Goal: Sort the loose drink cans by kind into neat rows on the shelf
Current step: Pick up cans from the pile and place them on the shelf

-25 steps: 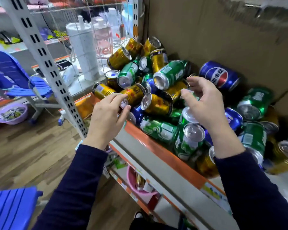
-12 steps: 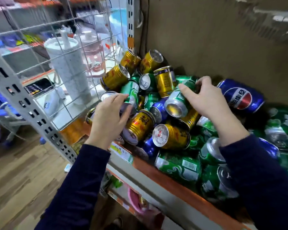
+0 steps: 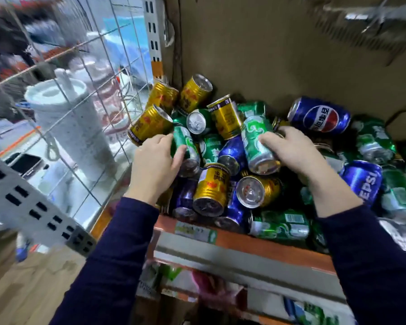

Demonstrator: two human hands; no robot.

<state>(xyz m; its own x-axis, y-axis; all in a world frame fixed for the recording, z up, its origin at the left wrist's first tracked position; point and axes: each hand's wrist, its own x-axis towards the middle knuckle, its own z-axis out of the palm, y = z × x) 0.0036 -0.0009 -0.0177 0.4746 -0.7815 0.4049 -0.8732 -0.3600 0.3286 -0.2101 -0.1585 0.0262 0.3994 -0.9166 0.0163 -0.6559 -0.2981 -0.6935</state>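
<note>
From the head camera, both hands are in a heap of drink cans (image 3: 232, 160) piled loose on the shelf (image 3: 267, 250), whose orange front lip runs across below the wrists.

The left hand (image 3: 155, 165) is curled round a green can (image 3: 185, 146) at the left of the heap. Its fingers (image 3: 161, 139) hook over the can's far side and the thumb presses on the near side. That can lies tilted with one end toward the camera, just below a gold can (image 3: 150, 124) that rests by the wire grid panel (image 3: 80, 95).

The right hand (image 3: 293, 152) grips a second green can (image 3: 256, 144) near the middle of the heap, fingertips (image 3: 266, 139) wrapped onto its label from the right. The can is tilted, its silver end pointing down toward the camera. It sits above a gold can on its side (image 3: 256, 191) and beside an upright-leaning gold can (image 3: 225, 116).

Gold, green and blue cans lie mixed at all angles, with no rows visible. A blue Pepsi can (image 3: 319, 116) lies on its side against the cardboard back wall (image 3: 267, 48), apart from the right hand. Another Pepsi can (image 3: 363, 181) lies just right of the right wrist. A green can on its side (image 3: 281, 225) rests against the shelf lip, near a price label (image 3: 195, 231).

Behind the grid panel stands a white tumbler with a straw (image 3: 73, 127), blurred. Both arms wear dark sleeves (image 3: 117, 254).
</note>
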